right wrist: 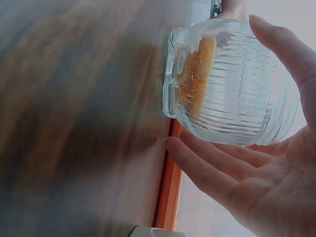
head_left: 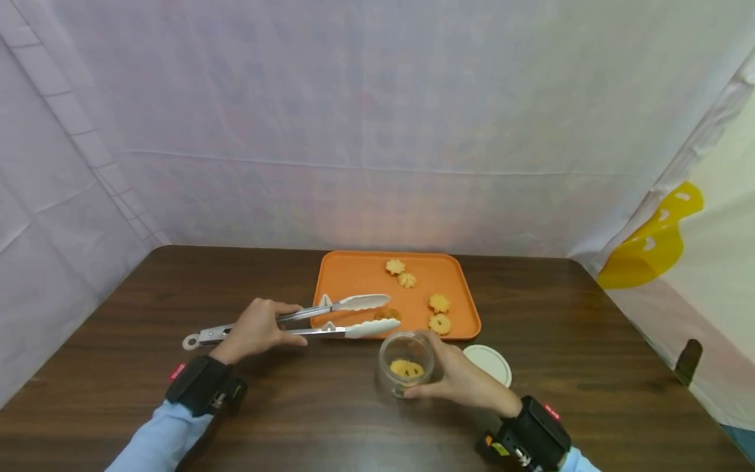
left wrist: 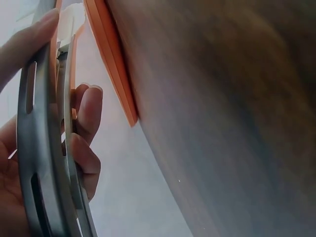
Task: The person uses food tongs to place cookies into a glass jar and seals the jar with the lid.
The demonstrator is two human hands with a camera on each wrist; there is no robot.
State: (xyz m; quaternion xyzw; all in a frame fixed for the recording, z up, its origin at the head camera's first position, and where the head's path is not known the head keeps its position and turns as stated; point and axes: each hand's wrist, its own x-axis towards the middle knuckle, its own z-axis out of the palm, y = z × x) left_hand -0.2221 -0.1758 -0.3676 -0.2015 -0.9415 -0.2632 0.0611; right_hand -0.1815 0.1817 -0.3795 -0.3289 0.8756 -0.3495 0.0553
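Note:
My left hand (head_left: 256, 330) grips a pair of metal tongs (head_left: 212, 335) with white tips, thumb on one arm and fingers on the other. The tongs' arms stand apart over the front of an orange tray (head_left: 348, 261). Between and under their tips lies a browner cookie (head_left: 387, 314), partly hidden. My right hand (head_left: 457, 375) holds a ribbed glass jar (right wrist: 242, 84) upright on the table, its thumb and fingers around the sides. Inside the lidless jar, cookies (head_left: 407, 368) lie at the bottom.
Two flower-shaped cookies (head_left: 395, 266) lie toward the tray's back. Two more, one a flower-shaped cookie (head_left: 439, 303) and one a ring cookie (head_left: 439, 324), lie at its right. A white round lid (head_left: 488, 365) rests on the brown table (head_left: 283, 419), right of the jar. White cloth (head_left: 366, 131) hangs behind.

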